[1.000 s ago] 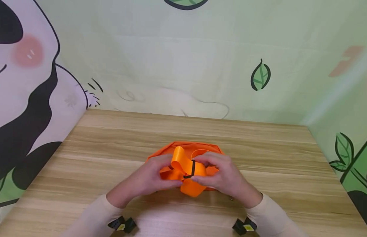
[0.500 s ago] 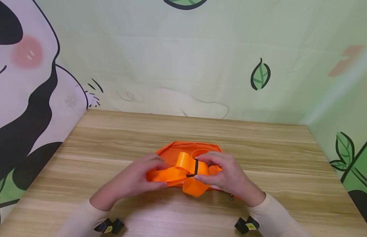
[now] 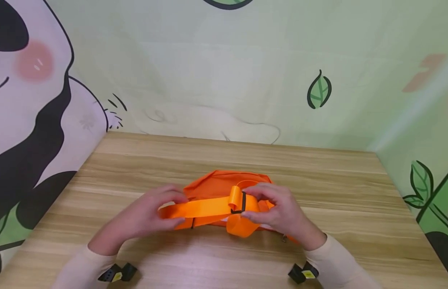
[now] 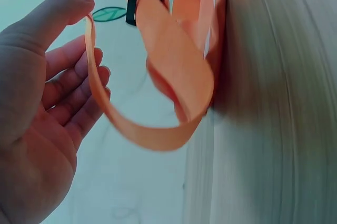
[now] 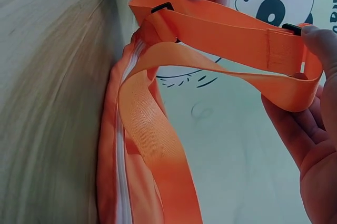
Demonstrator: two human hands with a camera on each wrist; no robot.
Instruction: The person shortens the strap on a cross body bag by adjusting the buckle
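An orange bag (image 3: 224, 181) with a white zipper (image 5: 121, 166) lies on the table. Its long orange strap (image 3: 209, 207) is raised in front of it in loops. My left hand (image 3: 146, 212) holds the strap's left loop between thumb and fingers. At the right, my right hand (image 3: 279, 205) pinches the strap beside a black slider buckle (image 3: 243, 202). In the right wrist view the strap bends round at the right hand (image 5: 316, 129), and a second black slider (image 5: 162, 7) sits near the left end. The bag's front is partly hidden behind the strap and hands.
The wooden table (image 3: 339, 192) extends around the bag on every side. Behind it rises a pale green wall (image 3: 195, 80) printed with leaves, with a panda on the left side. A black wrist device (image 3: 117, 273) sits by each sleeve.
My left hand has moved left, drawing the strap out into a longer, flatter span. The upright loop by the slider has become smaller. My right hand has shifted only slightly right.
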